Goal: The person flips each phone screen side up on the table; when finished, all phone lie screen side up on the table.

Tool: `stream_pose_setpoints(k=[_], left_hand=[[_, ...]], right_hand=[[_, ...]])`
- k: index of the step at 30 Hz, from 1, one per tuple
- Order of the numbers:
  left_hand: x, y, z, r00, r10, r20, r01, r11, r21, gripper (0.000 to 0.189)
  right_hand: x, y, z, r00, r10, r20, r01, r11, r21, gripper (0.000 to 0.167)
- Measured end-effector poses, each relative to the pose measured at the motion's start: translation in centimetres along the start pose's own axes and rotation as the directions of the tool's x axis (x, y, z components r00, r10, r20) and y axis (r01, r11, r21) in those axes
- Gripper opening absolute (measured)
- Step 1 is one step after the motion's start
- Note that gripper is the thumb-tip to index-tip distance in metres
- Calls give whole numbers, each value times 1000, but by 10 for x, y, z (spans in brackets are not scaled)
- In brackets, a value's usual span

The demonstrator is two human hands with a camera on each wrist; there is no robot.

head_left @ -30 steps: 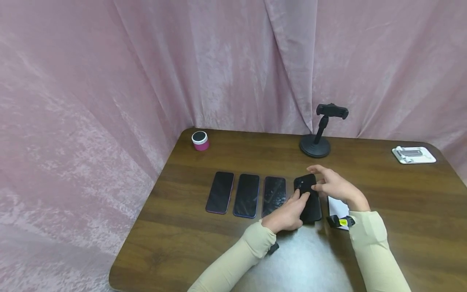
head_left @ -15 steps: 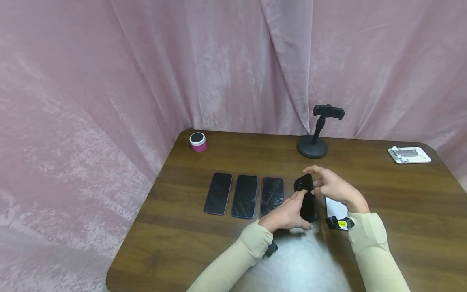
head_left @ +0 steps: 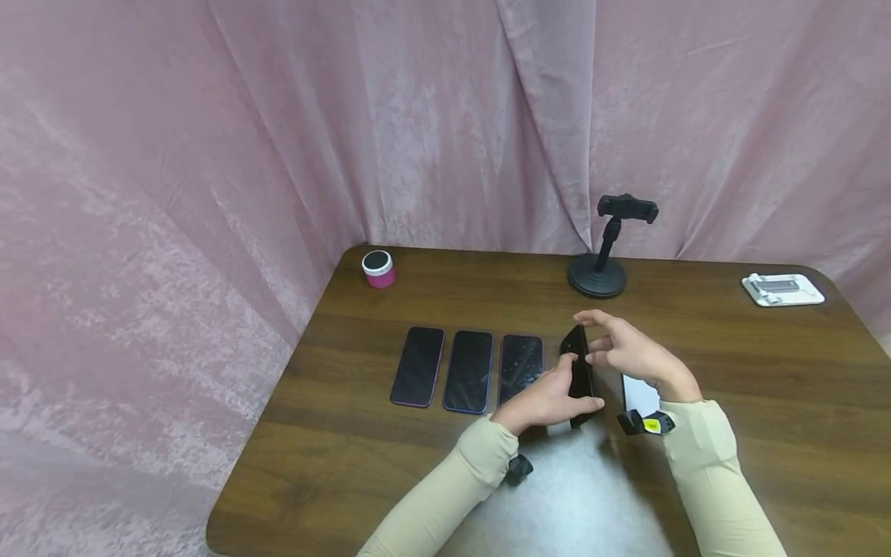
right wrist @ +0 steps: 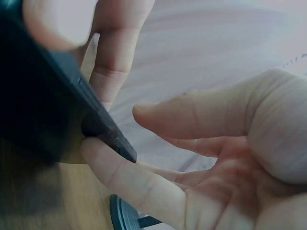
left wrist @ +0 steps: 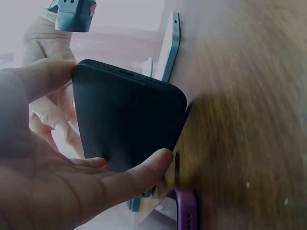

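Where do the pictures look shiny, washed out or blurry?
Head view: white glare on the table, low in the picture. Left wrist view: pale, washed-out curtain behind the dark phone. Right wrist view: overbright, blurry fingertip at the top left.

A shiny pink curtain (head_left: 445, 116) hangs in folds behind the bench (head_left: 313, 464). The bench has a brown wood top with round corners. A pale shine (head_left: 557, 495) glows near its front.

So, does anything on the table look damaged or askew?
Nothing looks plainly damaged. The flat phone nearest the left hand shows pale specks, unlike a clean screen; maybe dirt or reflections. The black phone is tilted, but that hand holds it.
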State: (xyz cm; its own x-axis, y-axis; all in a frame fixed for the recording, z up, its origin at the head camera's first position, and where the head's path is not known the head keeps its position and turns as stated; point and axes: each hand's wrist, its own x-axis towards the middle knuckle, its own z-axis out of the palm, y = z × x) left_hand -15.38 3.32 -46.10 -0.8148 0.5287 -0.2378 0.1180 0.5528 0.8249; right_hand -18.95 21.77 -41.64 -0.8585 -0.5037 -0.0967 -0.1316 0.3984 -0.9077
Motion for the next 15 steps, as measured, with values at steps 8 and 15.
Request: stream_pose_setpoints(k=[8, 15], left_hand=[[0, 3, 1, 996, -55, -68, 49, 994, -95, 80], [-4, 7, -1, 993, -50, -111, 38, 994, -104, 70]], right_hand=[[1, 2, 2, 1000, 16, 7, -16, 997, 81, 69], [3, 11, 5, 999, 26, 47, -27, 1000, 14, 63]])
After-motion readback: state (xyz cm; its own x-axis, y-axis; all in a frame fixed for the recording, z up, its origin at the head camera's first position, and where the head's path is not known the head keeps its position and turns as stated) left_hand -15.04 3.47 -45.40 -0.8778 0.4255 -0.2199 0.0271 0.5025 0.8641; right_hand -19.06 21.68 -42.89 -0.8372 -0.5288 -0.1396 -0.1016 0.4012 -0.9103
